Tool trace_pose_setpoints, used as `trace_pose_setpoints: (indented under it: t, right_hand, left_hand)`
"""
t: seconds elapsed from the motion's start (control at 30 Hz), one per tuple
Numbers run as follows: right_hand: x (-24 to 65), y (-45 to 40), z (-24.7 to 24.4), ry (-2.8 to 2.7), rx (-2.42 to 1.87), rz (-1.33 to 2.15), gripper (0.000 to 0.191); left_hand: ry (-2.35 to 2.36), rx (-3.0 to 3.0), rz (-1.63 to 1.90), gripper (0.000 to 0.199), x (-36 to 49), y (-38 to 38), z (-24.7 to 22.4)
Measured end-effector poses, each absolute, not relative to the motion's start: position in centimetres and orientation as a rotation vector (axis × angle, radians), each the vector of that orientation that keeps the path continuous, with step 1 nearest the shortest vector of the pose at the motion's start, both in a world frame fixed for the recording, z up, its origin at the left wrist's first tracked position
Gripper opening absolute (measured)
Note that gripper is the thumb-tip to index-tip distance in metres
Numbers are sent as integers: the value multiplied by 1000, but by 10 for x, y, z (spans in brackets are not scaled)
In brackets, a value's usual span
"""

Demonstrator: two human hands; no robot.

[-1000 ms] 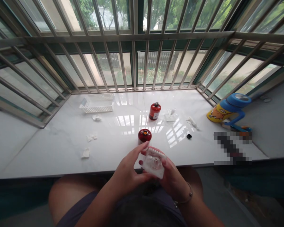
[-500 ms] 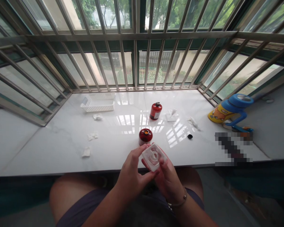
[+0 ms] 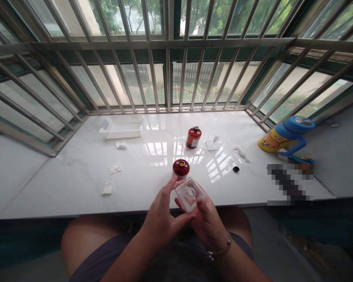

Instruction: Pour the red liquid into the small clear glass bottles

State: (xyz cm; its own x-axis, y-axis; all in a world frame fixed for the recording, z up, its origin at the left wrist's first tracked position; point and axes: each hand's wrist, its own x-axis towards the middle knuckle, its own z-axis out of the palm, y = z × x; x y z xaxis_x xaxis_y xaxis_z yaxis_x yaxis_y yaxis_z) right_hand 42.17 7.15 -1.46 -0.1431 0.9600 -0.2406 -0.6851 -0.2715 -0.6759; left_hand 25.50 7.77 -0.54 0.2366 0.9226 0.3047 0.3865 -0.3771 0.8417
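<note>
Over the table's front edge, a clear square container (image 3: 186, 199) with a round opening in its top is tilted toward me. My right hand (image 3: 207, 219) wraps its right side and underside, thumb on the near face. On the other side, my left hand (image 3: 164, 207) curves around it, fingers at the far left corner and thumb along the near bottom edge. Just beyond the fingers stands a red round jar (image 3: 181, 167) with an uncapped, orange-looking mouth, its lower part partly covered. Farther back is a red labelled bottle (image 3: 193, 138) with a dark top.
A clear square holder (image 3: 213, 145) with white tissue stands right of the bottle. A black cap (image 3: 236, 169), crumpled tissues (image 3: 115, 169) and a white basket (image 3: 122, 131) lie around. At right are a blue-yellow flask (image 3: 282, 135) and a blurred-out dark object (image 3: 290, 184). Metal bars (image 3: 167, 78) border the back.
My left fingers have lifted and spread a little at the container's far left corner. The container has shifted very slightly left; the things on the table have stayed put.
</note>
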Motion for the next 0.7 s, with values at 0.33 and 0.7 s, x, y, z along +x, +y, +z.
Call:
trace_pose_setpoints:
  t: [0.33, 0.7]
  right_hand:
    - [445, 76, -25, -472, -776, 1648, 82]
    - [445, 78, -34, -659, -832, 1523, 83]
  left_hand:
    - [1470, 1488, 1208, 35, 231, 94, -5]
    - [1142, 1717, 948, 86, 260, 92, 3]
